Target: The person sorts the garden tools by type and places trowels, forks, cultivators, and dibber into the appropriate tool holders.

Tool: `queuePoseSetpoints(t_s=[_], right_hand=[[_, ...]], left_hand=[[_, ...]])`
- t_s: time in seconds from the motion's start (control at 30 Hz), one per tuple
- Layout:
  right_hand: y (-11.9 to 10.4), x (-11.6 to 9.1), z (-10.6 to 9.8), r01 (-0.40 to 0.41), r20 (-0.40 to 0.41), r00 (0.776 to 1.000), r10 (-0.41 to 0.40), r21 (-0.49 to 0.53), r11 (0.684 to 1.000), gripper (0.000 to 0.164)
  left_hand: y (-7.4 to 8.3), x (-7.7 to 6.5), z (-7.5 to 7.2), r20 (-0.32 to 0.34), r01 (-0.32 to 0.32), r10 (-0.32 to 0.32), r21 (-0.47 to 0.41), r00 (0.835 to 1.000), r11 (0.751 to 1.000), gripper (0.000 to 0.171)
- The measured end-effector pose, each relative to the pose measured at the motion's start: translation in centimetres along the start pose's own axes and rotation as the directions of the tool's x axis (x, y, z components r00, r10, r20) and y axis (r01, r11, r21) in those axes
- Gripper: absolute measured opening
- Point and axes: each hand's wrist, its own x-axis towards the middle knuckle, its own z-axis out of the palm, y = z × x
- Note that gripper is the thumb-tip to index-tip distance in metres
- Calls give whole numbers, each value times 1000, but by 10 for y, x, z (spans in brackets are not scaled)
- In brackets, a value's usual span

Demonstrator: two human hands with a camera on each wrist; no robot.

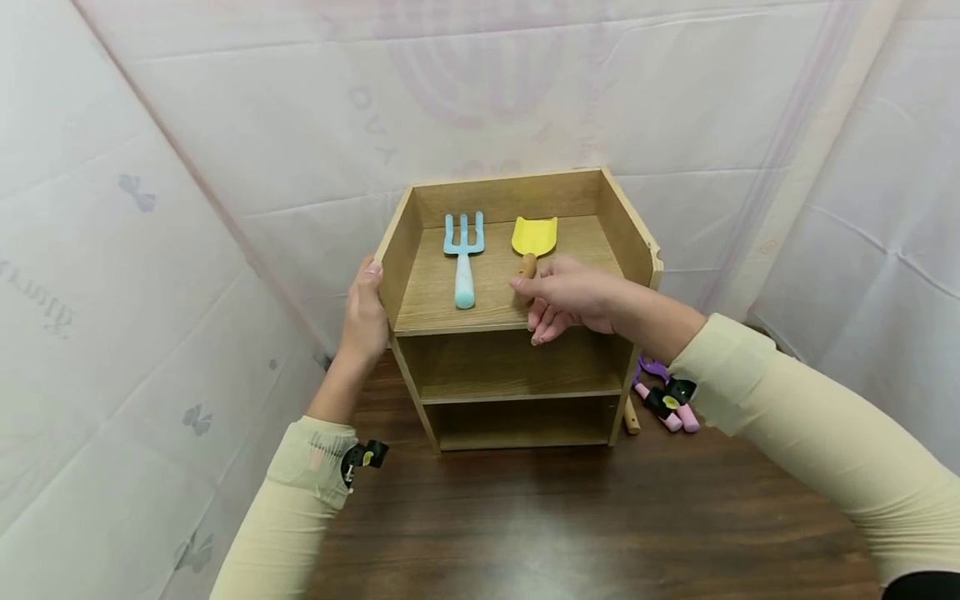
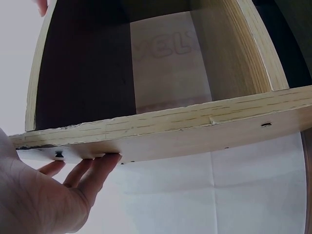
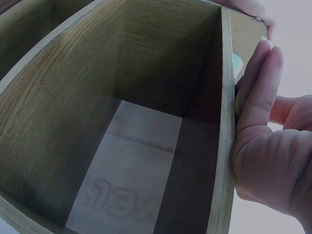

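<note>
A small wooden shelf unit (image 1: pixel 427 296) stands on the table with a walled top tray. In that tray lie a light blue toy fork (image 1: pixel 464 279), tines to the back, and a yellow toy shovel (image 1: pixel 534 236) with a wooden handle. My right hand (image 1: pixel 573 296) pinches the shovel's handle at the tray's front edge; its thumb covers part of the handle. The right wrist view shows the right hand (image 3: pixel 265 146) beside the top board, the handle hidden. My left hand (image 1: pixel 365 321) grips the unit's left side panel; in the left wrist view its fingers (image 2: pixel 100 175) lie along the outer face.
Right of the unit, partly behind my right forearm, lie a purple item (image 1: pixel 651 367), pink handles (image 1: pixel 687 418) and a wooden handle (image 1: pixel 632 417). Two lower compartments (image 1: pixel 517 425) face me. White sheeting (image 1: pixel 300 125) hangs behind and beside the dark wooden table (image 1: pixel 525 525).
</note>
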Motion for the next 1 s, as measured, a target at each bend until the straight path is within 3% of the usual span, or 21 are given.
queuePoseSetpoints(t_s=[0.6,1.0], right_hand=[[-1,-1,3,-8,-49,999,10,35,999,33],[-2,3,8,16,-28,999,-16,21,1000,35]], left_hand=[[2,-3,-2,-27,6,-6,18,1000,1000,57],[0,-5,-9,-37,10,-9,19,999,1000,60]])
